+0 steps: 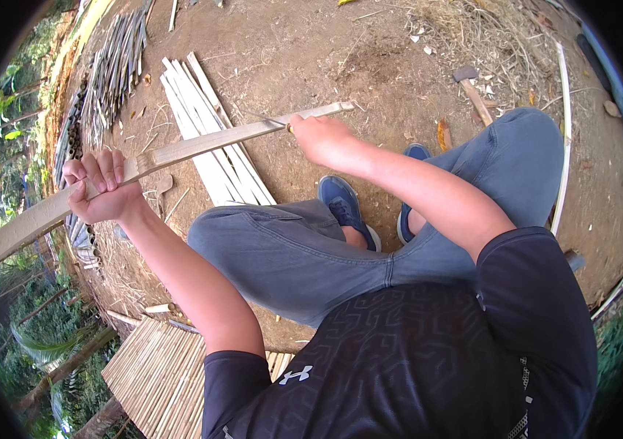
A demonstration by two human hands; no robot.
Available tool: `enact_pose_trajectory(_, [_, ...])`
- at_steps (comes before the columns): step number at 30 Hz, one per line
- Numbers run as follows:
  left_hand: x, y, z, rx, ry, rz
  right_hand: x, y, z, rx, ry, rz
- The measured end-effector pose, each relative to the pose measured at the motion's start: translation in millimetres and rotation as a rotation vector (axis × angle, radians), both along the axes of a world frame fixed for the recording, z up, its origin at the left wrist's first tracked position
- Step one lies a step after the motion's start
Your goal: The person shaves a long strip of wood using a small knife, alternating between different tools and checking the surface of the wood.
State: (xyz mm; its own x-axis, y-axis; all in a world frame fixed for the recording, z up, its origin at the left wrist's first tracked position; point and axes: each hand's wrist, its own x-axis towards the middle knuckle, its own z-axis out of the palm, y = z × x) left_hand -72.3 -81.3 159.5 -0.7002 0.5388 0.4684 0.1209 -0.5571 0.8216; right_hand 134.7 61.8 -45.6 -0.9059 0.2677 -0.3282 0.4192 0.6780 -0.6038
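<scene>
A long, pale split bamboo strip (202,143) slants across in front of me, from the lower left up to the middle. Near its wide left part, my left hand (103,184) is closed around it, fingers over the top edge. My right hand (320,139) is closed on a knife (276,122), whose handle is mostly hidden in the fist. Its thin dark blade points up and left and crosses the strip; whether the edge bites into the bamboo I cannot tell. The strip's narrow end lies beyond my right hand, above the ground.
Several pale split strips (213,164) lie on the dirt floor beyond my knee. A wooden-handled tool with a metal head (465,73) rests at the upper right. Darker sticks (115,62) are piled at the upper left. A slatted bamboo surface (154,369) is at the lower left.
</scene>
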Motion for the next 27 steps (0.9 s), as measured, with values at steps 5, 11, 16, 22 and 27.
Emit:
enact_pose_trajectory(5, [7,1,-1,0.007,-0.013,0.011,5,2,1,-0.123,-0.127,-0.060])
enact_pose_trajectory(11, [20,9,3,0.010,0.007,-0.022,13,16,-6,-0.166,-0.144,-0.133])
enact_pose_trajectory(16, [26,9,12,-0.024,0.036,-0.078,15,2,-11,-0.076,-0.066,-0.077])
enact_pose_trajectory(22, [32,12,17,-0.011,0.044,-0.131,16,-2,7,-0.011,0.004,-0.042])
enact_pose_trajectory(27, [17,1,12,-0.010,0.000,-0.129,19,27,-39,-0.097,-0.303,-0.082])
